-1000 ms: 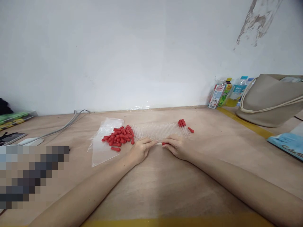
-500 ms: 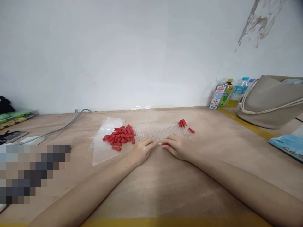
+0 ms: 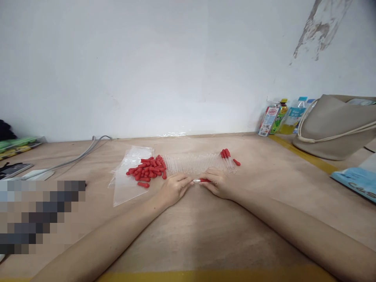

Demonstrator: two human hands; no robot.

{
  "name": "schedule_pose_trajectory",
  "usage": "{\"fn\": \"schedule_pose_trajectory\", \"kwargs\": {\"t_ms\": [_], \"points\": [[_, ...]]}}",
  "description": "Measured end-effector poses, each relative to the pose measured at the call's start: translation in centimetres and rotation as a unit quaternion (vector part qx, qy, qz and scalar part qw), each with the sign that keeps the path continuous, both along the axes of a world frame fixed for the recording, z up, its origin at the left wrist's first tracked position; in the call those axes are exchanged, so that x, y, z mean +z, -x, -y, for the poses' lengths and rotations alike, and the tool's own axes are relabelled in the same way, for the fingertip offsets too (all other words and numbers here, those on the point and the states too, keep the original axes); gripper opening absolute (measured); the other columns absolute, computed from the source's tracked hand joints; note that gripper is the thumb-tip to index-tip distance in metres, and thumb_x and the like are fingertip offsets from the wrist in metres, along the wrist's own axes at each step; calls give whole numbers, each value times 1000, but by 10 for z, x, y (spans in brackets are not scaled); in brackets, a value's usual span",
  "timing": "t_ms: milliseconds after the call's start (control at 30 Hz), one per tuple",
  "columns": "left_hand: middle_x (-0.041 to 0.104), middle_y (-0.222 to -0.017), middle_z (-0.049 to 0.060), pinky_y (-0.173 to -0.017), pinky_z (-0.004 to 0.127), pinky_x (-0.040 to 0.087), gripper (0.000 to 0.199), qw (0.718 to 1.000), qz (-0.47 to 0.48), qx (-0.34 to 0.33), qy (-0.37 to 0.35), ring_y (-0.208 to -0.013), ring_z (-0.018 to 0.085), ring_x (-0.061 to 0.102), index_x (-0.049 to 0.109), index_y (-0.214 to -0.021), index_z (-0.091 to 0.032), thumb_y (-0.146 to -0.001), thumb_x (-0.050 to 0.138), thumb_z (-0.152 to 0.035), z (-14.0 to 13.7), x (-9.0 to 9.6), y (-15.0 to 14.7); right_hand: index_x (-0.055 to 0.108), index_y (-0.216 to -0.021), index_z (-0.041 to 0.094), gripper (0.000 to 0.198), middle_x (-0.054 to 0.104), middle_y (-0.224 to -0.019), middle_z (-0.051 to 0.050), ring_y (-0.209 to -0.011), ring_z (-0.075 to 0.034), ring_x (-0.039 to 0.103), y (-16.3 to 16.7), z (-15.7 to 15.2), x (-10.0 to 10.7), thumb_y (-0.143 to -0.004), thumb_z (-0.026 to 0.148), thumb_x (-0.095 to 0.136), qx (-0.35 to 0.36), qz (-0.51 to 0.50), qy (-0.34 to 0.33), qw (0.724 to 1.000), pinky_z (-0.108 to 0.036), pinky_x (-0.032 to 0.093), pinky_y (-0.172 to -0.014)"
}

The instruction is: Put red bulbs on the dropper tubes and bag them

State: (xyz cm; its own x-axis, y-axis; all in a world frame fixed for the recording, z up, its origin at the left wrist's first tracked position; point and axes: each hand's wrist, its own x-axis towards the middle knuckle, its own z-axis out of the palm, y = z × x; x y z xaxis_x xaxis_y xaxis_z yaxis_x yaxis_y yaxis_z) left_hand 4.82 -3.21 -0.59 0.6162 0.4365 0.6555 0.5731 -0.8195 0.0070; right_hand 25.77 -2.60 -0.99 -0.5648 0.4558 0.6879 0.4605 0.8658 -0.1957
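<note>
My left hand [image 3: 175, 189] is closed, its fingertips pinching a clear glass dropper tube [image 3: 196, 181]. Opposite it, my right hand [image 3: 219, 182] pinches a red rubber bulb [image 3: 205, 180] that meets the tube's right end; how far the tube goes in is hidden. Just behind both hands lies a row of clear dropper tubes [image 3: 194, 161], side by side. Several at its right end carry red bulbs [image 3: 225, 153]. One loose red bulb [image 3: 236, 162] rests right of the row. Left of it, a heap of red bulbs [image 3: 148, 167] lies partly on a clear plastic bag [image 3: 123, 192].
Bottles and a carton [image 3: 268, 120] stand by the wall at the back right, beside a beige drawstring bag [image 3: 337, 125]. A light-blue packet [image 3: 357, 180] lies at the right. At the left are a grey cable [image 3: 85, 152] and a phone-like device [image 3: 16, 170].
My hands have drawn slightly apart, and more of the tube shows between them. The heap and the row look unchanged; the view has shifted a little.
</note>
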Motion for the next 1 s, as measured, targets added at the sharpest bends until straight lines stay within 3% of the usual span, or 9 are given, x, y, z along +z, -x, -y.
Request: {"fn": "schedule_pose_trajectory", "kwargs": {"t_ms": [300,433,567,700,867,1000], "points": [[62,-75,5,-63,24,47,22,1000,-12,1,15,-68,14,57,62,-94,-15,-87,44,-25,0,0,0,60,-90,16,18,59,-74,-6,-71,-16,52,0,-4,-1,-85,25,45,11,11,12,1000,-31,44,-67],[63,-77,5,-64,24,47,24,999,17,11,43,-69,14,58,61,-100,-16,-87,43,-26,-2,-1,0,61,-91,19,17,60,-81,-6,-75,-15,55,1,-2,4,-83,26,48,20,-60,103,993,-29,46,-68],[64,-88,5,-71,26,47,27,996,40,-3,80,-78,14,58,56,-109,-17,-86,45,-29,-2,1,1,55,-97,20,23,59,-83,-3,-76,-13,57,6,-2,5,-77,32,57,-2,-214,240,947,-28,47,-70],[60,-100,8,-81,32,45,35,991,59,11,115,-92,17,55,47,-119,-16,-88,40,-29,0,4,3,52,-92,18,35,58,-79,-2,-69,-12,56,-8,-19,18,-68,42,63,-22,-332,319,887,-25,46,-62],[59,-102,9,-82,35,45,32,989,56,32,131,-94,19,55,49,-115,-16,-88,39,-31,0,5,2,54,-104,17,40,59,-70,-1,-61,-10,53,-66,-57,46,-75,45,52,-189,-335,314,868,-23,42,-58],[59,-102,8,-83,35,44,30,989,39,39,134,-95,19,55,52,-111,-17,-88,37,-30,0,5,1,56,-98,14,33,62,-67,-3,-61,-12,55,-107,-82,42,-74,36,56,-347,-219,285,866,-21,38,-53]]}}
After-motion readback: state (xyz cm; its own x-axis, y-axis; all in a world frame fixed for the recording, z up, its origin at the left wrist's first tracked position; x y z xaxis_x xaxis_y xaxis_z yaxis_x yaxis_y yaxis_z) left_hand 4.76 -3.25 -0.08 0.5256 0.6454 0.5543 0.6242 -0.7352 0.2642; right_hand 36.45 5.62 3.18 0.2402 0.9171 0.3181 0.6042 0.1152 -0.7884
